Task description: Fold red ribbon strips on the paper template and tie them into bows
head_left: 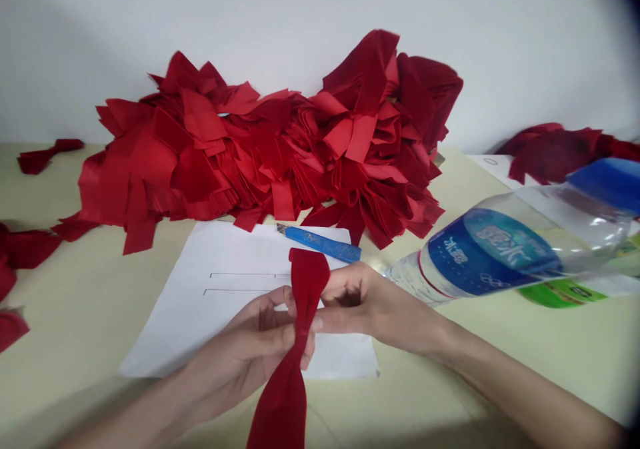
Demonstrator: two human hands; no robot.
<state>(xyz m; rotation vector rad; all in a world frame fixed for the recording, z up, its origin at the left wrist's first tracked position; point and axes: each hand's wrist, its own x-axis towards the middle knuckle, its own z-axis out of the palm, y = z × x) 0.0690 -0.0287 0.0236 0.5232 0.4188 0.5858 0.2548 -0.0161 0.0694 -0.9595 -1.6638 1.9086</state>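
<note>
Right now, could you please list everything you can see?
Held strip: one, red, front
Strip pile: one, red, back
Loose strips: several, red, left
Red cloth: count unclear, red, right
Marked sheet: one, white, centre
Second sheet: one, white, right
Tool: one, blue, on marked sheet
Bottle: one, clear/blue, right
Green item: count unclear, green, behind bottle
Table: one, cream, beneath
Wall: one, white, back
Left hand: one, bare, on strip
Right hand: one, bare, on strip
</note>
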